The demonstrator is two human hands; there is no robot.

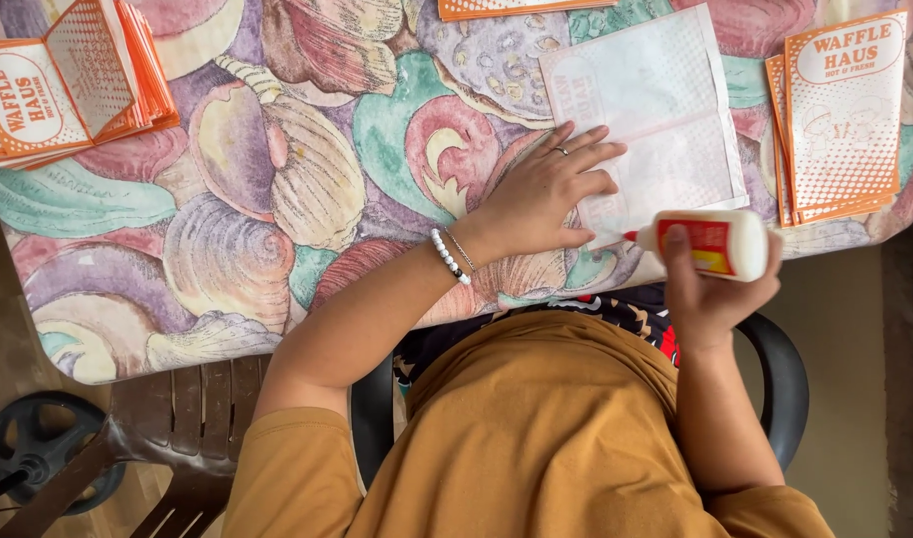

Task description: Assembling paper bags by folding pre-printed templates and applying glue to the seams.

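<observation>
Left hand (541,194) fingers spread flat on thin white paper (648,120); right hand (710,284) fingers clamped around glue bottle (710,242)

A matt, thin white paper sheet (648,120), faintly printed and creased across its middle, lies on a table (277,199) covered in smooth printed cloth patterned with shells in purple, teal and pink. The left hand (546,194), wearing a shiny metal ring (562,150) and a bracelet of glossy white beads (448,257), presses the paper flat. The right hand (710,289) grips a glossy white plastic glue bottle (710,244) with a red paper label. Stacks of matt orange-and-white printed paper bags (840,115) sit at right and far left. A dull brown slatted plastic chair (192,418) stands below; the shirt is soft mustard cotton-like cloth.
</observation>
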